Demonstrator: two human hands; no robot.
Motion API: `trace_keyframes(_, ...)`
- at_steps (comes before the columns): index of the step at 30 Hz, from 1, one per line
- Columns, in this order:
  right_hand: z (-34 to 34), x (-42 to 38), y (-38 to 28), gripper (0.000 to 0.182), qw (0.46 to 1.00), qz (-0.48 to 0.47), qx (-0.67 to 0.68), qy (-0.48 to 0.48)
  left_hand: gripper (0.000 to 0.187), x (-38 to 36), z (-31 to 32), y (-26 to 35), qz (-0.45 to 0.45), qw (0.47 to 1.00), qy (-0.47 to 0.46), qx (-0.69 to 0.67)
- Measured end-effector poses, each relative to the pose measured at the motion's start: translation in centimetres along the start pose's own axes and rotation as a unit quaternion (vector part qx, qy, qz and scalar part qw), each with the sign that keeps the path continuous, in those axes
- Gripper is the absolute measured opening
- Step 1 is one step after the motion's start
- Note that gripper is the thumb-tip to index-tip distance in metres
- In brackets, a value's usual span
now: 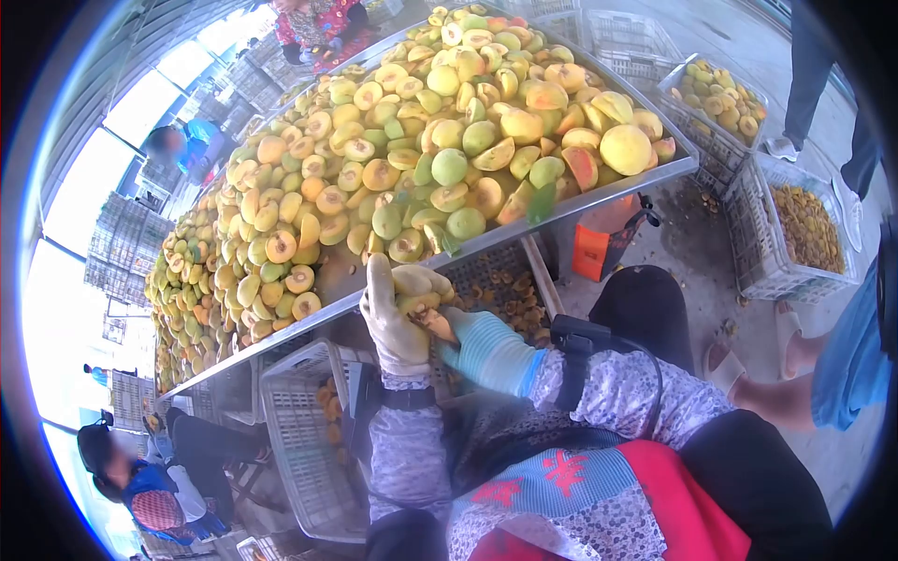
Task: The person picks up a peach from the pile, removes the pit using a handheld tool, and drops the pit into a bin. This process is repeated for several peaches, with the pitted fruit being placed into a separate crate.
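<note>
My left hand point(394, 323), in a pale glove, is raised at the near edge of the metal table. Its fingers curl around a yellowish peach piece point(419, 304), partly covered by the glove. Against that piece presses my right hand point(494, 353), in a blue-and-white striped glove, with its fingers closed. A small brownish-orange thing shows between the two hands; I cannot make out whether it is a pit, a tool or a fingertip. Just beyond lies a large heap of halved and whole peaches point(374, 140), many cut sides facing up, on the metal table point(571, 208).
Below the table edge stand a crate of scraps point(552, 280) and a grey plastic crate point(304, 449). An orange container point(589, 252) sits under the table's right side. Crates of peaches point(706, 140) and scraps point(748, 238) stand right. Other people are left, behind and right.
</note>
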State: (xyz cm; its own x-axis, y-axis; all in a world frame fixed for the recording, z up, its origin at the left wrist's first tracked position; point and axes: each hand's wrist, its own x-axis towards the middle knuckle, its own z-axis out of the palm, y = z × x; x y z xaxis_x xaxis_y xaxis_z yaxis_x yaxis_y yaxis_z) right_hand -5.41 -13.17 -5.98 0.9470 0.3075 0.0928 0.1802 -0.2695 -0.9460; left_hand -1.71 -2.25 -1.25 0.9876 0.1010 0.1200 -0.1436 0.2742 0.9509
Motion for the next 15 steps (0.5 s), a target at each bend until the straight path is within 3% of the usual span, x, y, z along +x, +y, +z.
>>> trace_keyframes(2, -0.1, -0.4, 0.1, 0.030, 0.999, 0.012, -0.048, 0.009, 0.054, -0.2, 0.3, -0.3, 0.016, 1.000, 0.002, -0.009)
trace_keyframes(5, -0.1, -0.9, 0.5, 0.029, 0.997, -0.049, -0.038, 0.045, 0.053, -0.2, 0.4, -0.5, 0.006, 0.998, -0.006, -0.065)
trace_keyframes(6, -0.7, -1.1, 0.1, 0.028, 0.986, 0.046, 0.143, -0.075, 0.053, -0.2, 0.3, -0.5, -0.018, 0.993, -0.014, -0.112)
trace_keyframes(7, -1.4, -1.3, -0.5, 0.028, 0.919, 0.138, 0.316, -0.191, 0.053, -0.1, 0.2, -0.6, -0.019, 0.994, -0.013, -0.111)
trace_keyframes(8, -2.1, -1.9, -1.4, 0.026, 0.879, 0.187, 0.379, -0.222, 0.053, 0.0, -0.1, -0.6, -0.041, 0.989, -0.036, -0.135)
trace_keyframes(11, -3.5, -1.6, -1.3, 0.025, 0.858, 0.206, 0.378, -0.280, 0.055, 0.2, -0.4, -0.8, -0.069, 0.984, -0.067, -0.149)
trace_keyframes(13, -2.8, -1.3, -0.7, 0.023, 0.860, 0.217, 0.368, -0.279, 0.055, 0.0, -0.1, -0.2, -0.075, 0.985, -0.075, -0.139)
trace_keyframes(15, -1.3, -1.0, 0.1, 0.021, 0.954, 0.084, 0.224, -0.181, 0.059, -0.4, 0.7, 0.7, -0.011, 0.991, -0.077, 0.111)
